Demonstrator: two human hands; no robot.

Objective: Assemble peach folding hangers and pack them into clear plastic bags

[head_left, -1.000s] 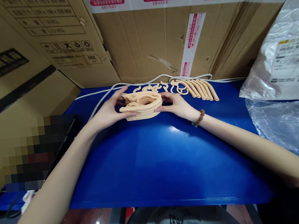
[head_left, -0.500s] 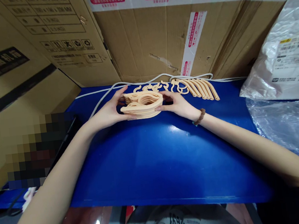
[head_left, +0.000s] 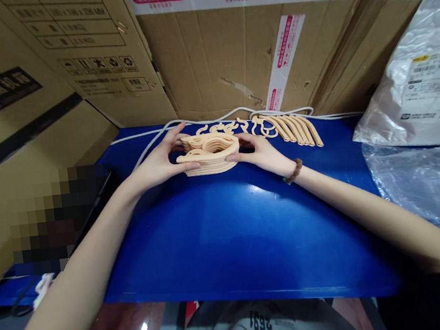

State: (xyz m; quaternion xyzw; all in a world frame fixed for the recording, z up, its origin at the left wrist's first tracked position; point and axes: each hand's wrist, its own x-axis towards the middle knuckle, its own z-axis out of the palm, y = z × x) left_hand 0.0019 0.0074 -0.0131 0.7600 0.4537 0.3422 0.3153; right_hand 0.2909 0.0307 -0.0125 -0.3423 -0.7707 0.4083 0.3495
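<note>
A stack of peach plastic hangers [head_left: 210, 155] sits at the far middle of the blue table [head_left: 232, 238]. My left hand [head_left: 160, 161] grips the stack's left side, thumb on top and fingers behind it. My right hand [head_left: 260, 152] presses against its right side, fingers curled round the edge. A bead bracelet [head_left: 294, 171] is on my right wrist. Behind and to the right, a row of several more peach hangers [head_left: 291, 128] lies fanned out flat on the table.
Cardboard boxes [head_left: 230, 47] wall in the back and the left. A white cable [head_left: 149, 141] runs along the table's far edge. A white plastic parcel bag [head_left: 417, 79] and clear plastic wrap [head_left: 425, 189] lie at the right.
Both hands have stayed on the hanger stack; it shifted only slightly, lifted a little then settled on the table.
</note>
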